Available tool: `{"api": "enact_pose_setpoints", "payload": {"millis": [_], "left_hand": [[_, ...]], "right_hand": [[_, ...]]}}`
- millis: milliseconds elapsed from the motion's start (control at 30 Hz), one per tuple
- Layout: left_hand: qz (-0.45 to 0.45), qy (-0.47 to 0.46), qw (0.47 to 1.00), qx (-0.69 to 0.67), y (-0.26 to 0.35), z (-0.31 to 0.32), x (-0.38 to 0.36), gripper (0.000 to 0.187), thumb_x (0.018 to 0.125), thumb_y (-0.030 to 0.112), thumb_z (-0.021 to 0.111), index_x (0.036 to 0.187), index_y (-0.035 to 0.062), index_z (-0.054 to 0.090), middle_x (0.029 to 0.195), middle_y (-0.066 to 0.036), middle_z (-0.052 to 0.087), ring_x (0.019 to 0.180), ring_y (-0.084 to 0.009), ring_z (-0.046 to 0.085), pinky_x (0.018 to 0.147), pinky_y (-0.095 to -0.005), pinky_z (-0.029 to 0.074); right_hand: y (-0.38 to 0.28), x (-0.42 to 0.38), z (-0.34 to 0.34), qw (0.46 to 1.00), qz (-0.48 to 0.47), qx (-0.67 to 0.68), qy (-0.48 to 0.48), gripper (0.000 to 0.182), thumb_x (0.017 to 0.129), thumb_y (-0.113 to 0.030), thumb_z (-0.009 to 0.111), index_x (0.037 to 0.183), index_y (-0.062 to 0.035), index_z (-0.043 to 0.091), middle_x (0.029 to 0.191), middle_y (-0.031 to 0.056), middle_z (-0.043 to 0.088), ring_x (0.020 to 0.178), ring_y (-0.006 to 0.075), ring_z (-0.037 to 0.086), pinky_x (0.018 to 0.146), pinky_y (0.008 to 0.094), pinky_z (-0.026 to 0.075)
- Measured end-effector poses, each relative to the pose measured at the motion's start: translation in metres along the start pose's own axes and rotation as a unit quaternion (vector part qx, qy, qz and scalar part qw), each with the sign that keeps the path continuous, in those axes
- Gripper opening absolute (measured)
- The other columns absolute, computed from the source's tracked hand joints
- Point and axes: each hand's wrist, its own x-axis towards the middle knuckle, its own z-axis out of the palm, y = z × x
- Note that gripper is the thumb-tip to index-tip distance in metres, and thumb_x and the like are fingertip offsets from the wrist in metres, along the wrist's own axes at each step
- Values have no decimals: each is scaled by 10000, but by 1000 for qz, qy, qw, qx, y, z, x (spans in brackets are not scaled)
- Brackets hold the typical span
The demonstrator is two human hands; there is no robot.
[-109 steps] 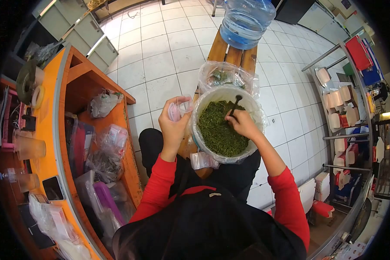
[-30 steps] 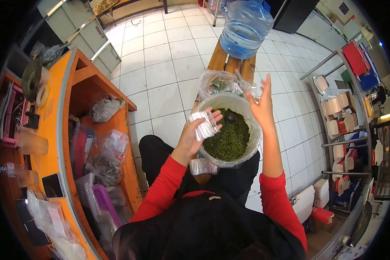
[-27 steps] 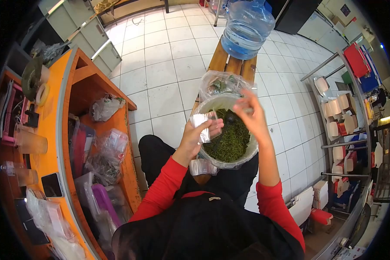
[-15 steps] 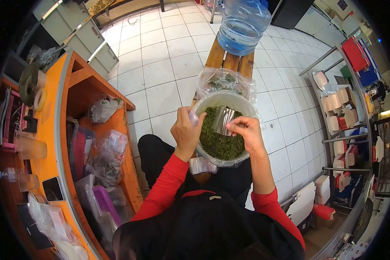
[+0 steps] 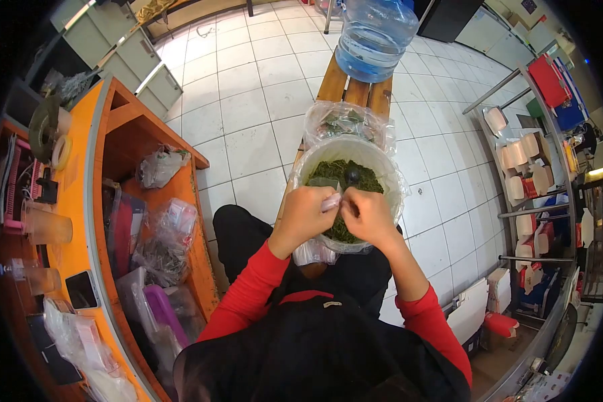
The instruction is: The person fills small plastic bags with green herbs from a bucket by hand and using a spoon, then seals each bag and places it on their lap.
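My left hand (image 5: 303, 213) and my right hand (image 5: 374, 220) meet over the near side of a bucket (image 5: 311, 155) lined with clear plastic. Both have their fingers pinched closed on a small clear plastic bag (image 5: 324, 182), which is mostly hidden by them. A pale pinkish plastic piece (image 5: 331, 202) pokes out of the left fingers. Finely shredded green leaves (image 5: 335, 169) fill the bucket's bottom, with a dark rounded object (image 5: 353, 175) among them, perhaps a spoon. More clear plastic bags (image 5: 313, 253) lie below the near rim.
Behind the bucket, a clear bag with green leaves (image 5: 347, 124) and a big blue water bottle (image 5: 376, 43) rest on a wooden bench (image 5: 333, 84). An orange counter (image 5: 90, 201) is at left; a metal rack with boxes (image 5: 532, 181) stands at right.
My two hands have come together over the near side of the bucket. The clear bag in my right fingers has moved toward me and left. A dark rounded object now shows among the leaves.
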Motion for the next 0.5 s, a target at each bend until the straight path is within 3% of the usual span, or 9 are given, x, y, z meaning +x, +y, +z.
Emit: {"api": "enact_pose_setpoints", "payload": {"millis": [100,200,300,400,500], "left_hand": [[-26,2,998,-52,4,4,-2,112,748,107,653,727,3,617,568,-181,478,480,-145,463,492,-346,405],[-65,3,988,-137,5,3,3,171,751,101,649,676,-13,546,547,-162,423,490,-140,362,473,-329,370],[-70,10,988,-135,0,2,4,241,747,92,645,636,-21,464,536,-141,331,503,-136,291,450,-322,327],[-103,68,989,-80,-4,18,4,145,724,88,659,685,20,536,605,-138,532,493,-244,485,495,-378,370],[-179,132,925,-308,-11,30,18,124,711,6,646,759,27,533,773,-113,597,623,-204,542,590,-341,431]], "right_hand": [[2,0,-4,994,-81,-75,3,150,732,-151,615,645,-56,538,580,95,566,521,332,576,486,405,445],[-5,-3,1,991,-67,-89,75,133,725,-114,620,640,-56,535,561,93,548,486,314,561,465,384,436],[1,4,-10,971,-54,-149,181,138,715,-89,636,632,-57,530,550,85,541,457,281,549,445,363,424],[-10,9,-13,979,-38,-109,168,172,723,-86,654,617,-54,522,546,73,546,445,251,547,444,344,422],[-11,15,-8,985,-56,-55,151,162,746,-108,664,636,-51,559,545,62,559,441,225,553,446,323,423]]}}
